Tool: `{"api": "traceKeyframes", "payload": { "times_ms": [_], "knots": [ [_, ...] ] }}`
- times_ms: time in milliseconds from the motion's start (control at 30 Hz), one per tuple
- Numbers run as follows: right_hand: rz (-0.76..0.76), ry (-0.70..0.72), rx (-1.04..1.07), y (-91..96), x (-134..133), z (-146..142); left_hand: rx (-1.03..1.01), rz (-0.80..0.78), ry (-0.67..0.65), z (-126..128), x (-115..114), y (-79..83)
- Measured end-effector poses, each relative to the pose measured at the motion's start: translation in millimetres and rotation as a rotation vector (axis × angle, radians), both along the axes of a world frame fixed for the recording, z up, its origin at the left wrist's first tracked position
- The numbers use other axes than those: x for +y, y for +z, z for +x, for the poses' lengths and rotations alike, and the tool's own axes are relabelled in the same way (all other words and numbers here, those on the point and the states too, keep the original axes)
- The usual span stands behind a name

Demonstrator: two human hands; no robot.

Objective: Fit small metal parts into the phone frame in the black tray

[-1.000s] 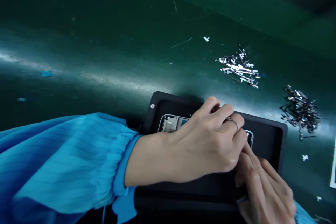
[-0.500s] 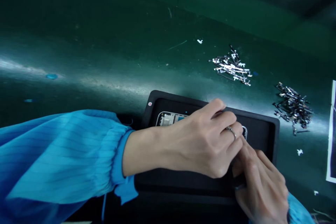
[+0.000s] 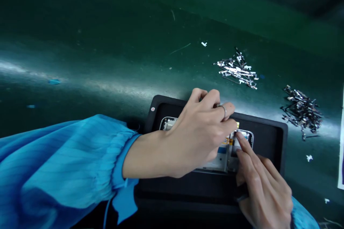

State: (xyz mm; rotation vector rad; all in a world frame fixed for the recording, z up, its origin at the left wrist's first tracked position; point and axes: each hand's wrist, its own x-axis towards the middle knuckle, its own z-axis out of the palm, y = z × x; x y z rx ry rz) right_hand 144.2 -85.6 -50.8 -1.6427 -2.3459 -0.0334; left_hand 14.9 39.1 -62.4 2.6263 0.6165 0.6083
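Observation:
A phone frame [image 3: 228, 150] with exposed inner parts lies in a black foam tray [image 3: 268, 139] on the green surface. My left hand [image 3: 199, 136], in a blue sleeve and with a ring on one finger, rests on the middle of the frame. Its fingers are curled and their tips are hidden over the far edge. My right hand [image 3: 258, 182] comes in from the lower right. Its index fingertip presses on the frame's right end by a small yellow part [image 3: 237, 124], its thumb sits at the near edge, and its other fingers are curled.
Two heaps of small metal parts lie beyond the tray, one silver heap [image 3: 236, 71] and one darker heap [image 3: 301, 111] to the right. Single white bits [image 3: 309, 157] are scattered on the green surface [image 3: 107, 43]. A white sheet edge [image 3: 341, 150] shows at the far right.
My left hand has drawn back to the left and curled its fingers more, uncovering the right end of the phone frame. My right index finger now rests on that uncovered end.

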Motion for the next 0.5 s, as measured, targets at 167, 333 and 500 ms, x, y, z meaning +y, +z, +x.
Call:
{"api": "traceKeyframes", "payload": {
  "times_ms": [167,333,500],
  "knots": [
    [-0.016,0.007,0.024,0.2,4.3,-1.3,0.034,-0.042,-0.041,-1.6,4.9,2.3],
    [-0.019,-0.011,-0.016,1.4,9.3,-2.3,0.149,-0.065,-0.154,-7.1,13.4,9.0],
    [-0.007,0.008,-0.021,1.7,5.5,-1.4,0.2,-0.057,-0.082,-4.2,15.7,13.0]
  ]
}}
